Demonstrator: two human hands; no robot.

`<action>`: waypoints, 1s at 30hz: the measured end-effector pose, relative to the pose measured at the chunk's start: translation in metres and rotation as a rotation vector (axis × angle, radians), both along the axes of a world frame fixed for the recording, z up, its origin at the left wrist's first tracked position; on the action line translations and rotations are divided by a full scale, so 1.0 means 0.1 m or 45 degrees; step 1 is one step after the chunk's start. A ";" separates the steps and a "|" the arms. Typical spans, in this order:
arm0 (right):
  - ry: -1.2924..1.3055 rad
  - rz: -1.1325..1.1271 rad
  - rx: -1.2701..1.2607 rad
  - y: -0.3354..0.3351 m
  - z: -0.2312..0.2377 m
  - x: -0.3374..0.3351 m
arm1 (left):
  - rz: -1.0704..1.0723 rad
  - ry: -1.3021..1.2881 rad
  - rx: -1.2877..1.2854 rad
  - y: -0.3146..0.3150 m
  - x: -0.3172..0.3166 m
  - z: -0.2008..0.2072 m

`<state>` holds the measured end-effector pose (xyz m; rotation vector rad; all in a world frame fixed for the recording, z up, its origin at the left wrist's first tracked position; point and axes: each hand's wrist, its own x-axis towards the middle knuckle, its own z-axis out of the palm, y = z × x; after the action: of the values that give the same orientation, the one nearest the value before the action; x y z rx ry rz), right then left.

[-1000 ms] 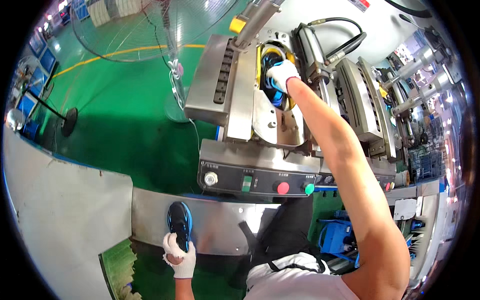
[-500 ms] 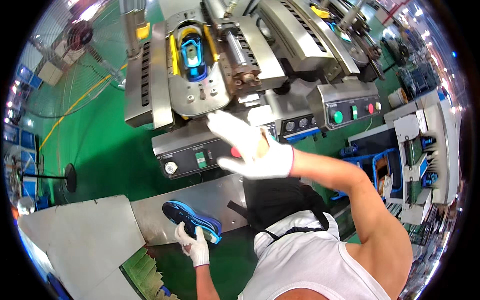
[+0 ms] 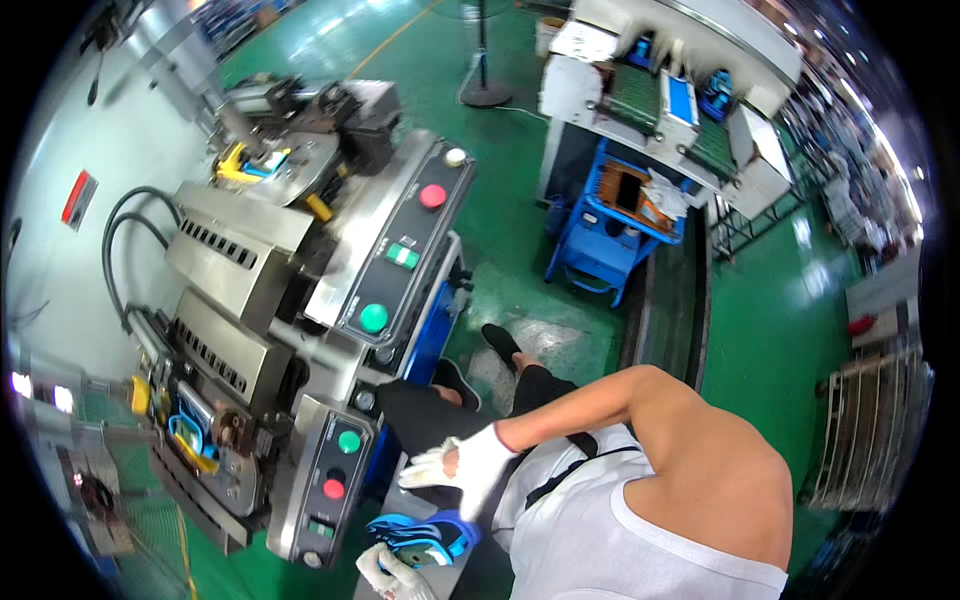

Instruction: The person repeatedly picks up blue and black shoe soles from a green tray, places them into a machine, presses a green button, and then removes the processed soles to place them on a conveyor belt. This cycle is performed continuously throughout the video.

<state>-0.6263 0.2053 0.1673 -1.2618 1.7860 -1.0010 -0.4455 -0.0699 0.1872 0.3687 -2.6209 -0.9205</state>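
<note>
Low in the view is a blue and black sports shoe [image 3: 425, 538], over a grey metal surface [image 3: 440, 580]. My left hand [image 3: 390, 577], in a white glove with bare fingertips, has its fingers curled against the shoe's near side. The lower edge of the picture cuts off part of that hand. Just above the violet-blue end of the shoe is my gloved right hand [image 3: 462, 470], fingers stretched out to the left and nothing in them. Whether its lower edge touches the shoe, I cannot tell.
Left of me stands a steel press with two control boxes, one near [image 3: 325, 490] and one farther [image 3: 395, 240]. Another shoe part [image 3: 187, 430] sits in its near station. A blue cart [image 3: 600, 250] and a conveyor bench [image 3: 640, 105] with shoes are ahead. A rack [image 3: 865, 430] stands right.
My view has swung to the right. My right hand has come from over the press controls back to the shoe. The shoe has been turned and its opening now shows.
</note>
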 end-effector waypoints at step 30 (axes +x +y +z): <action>0.625 -2.678 0.182 6.92 0.30 -2.81 | -0.889 -0.641 0.315 2.36 -1.61 -0.21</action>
<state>-0.9070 0.8974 0.1975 1.1837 3.2298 -1.3562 -0.6069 0.1664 0.1660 -0.3442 -3.1656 -1.5435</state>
